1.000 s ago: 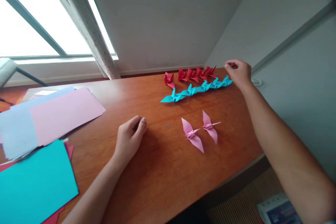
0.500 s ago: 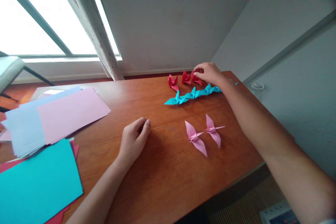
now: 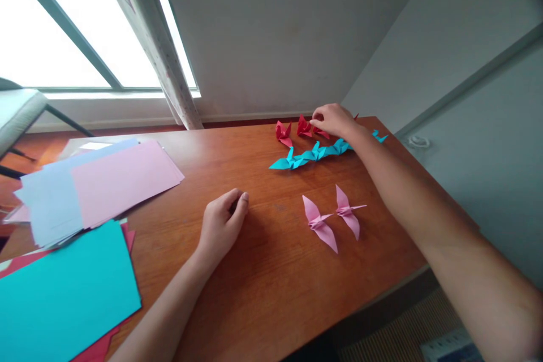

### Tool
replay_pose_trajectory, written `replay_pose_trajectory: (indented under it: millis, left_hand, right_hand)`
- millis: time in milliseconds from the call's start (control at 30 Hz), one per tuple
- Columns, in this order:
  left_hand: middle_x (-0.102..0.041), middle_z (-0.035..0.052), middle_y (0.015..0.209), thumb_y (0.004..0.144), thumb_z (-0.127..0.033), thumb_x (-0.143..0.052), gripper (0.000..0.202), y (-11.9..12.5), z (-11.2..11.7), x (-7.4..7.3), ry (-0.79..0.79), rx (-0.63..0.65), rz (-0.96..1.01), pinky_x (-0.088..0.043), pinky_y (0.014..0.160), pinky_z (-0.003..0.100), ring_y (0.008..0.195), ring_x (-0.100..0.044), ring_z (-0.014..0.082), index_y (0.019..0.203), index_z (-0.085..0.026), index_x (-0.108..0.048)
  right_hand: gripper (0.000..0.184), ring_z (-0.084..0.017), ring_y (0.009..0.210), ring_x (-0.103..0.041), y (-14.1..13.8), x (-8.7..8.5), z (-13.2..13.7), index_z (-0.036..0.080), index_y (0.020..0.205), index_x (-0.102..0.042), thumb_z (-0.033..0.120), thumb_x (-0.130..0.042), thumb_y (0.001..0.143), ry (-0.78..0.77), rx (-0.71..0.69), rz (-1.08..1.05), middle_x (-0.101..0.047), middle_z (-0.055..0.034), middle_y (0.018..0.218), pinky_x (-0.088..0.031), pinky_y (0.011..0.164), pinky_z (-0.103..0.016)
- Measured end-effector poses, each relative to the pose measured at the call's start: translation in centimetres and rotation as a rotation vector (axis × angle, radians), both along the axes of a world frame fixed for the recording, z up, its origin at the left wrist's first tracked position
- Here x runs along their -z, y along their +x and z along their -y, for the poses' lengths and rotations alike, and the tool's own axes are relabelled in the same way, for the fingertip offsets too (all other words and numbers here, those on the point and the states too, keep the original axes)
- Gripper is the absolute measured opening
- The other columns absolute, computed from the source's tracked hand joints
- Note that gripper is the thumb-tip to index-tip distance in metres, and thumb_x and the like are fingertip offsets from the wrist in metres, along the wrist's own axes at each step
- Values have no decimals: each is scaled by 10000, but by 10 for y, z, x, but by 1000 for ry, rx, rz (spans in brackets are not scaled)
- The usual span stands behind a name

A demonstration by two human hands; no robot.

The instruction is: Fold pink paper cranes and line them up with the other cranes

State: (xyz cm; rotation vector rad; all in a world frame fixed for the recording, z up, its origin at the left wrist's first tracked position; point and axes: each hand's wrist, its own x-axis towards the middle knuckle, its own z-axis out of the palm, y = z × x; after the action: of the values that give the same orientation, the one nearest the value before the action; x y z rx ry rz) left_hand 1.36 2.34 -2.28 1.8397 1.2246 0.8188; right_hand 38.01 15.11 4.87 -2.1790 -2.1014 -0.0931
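Note:
My right hand [image 3: 333,119] reaches to the far edge of the table with its fingertips pinched at a red origami crane [image 3: 321,133], partly hidden under the hand. To its left stand a second red crane [image 3: 304,126] and, farther left, a third red crane [image 3: 283,133]. Just nearer to me runs a row of blue origami cranes [image 3: 316,153], partly behind my right forearm. Two cranes in pink, a left pink crane [image 3: 318,222] and a right pink crane [image 3: 347,212], lie with wings spread. My left hand [image 3: 224,220] rests loosely fisted on the table, holding nothing visible.
Light blue and pink paper sheets [image 3: 123,181] are stacked on the left of the wooden table [image 3: 254,294]. Blue sheets [image 3: 68,300] over red ones lie nearer. A chair [image 3: 21,113], window and curtain [image 3: 148,39] are beyond; walls border the far and right sides.
My right hand has shifted slightly left and lower over the red crane, covering more of it. The whole view has drifted a little; my left hand keeps its place and loose fist.

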Motion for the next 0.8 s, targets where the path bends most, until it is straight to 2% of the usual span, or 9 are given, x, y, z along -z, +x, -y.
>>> replay_pose_trajectory:
  millis: [167, 467, 800]
  left_hand:
    - [-468, -26, 598, 987, -429, -445, 402, 0, 1, -1, 5, -5, -5, -310, 597, 282, 587, -427, 131, 644, -219, -449]
    - [-483, -25, 586, 985, -419, -455, 402, 0, 1, -3, 10, -7, -15, -315, 585, 269, 577, -435, 129, 638, -215, -454]
    - [-482, -23, 598, 982, -427, -447, 395, 1, 1, -3, 2, 3, -28, -315, 588, 271, 584, -441, 131, 649, -216, -462]
  right_hand:
    - [269, -244, 1000, -714, 3, 2, -4, 217, 1127, -785, 266, -647, 903, 1, -76, -35, -793, -82, 1105, -503, 845, -332]
    - [239, -213, 913, -721, 6, 4, -11, 242, 1026, -823, 204, -638, 880, -44, -137, -61, -812, -45, 1010, -504, 814, -311]
    - [235, -231, 894, -726, 9, -1, -5, 202, 1003, -827, 191, -632, 873, -72, -158, -62, -812, -85, 996, -500, 793, -325]
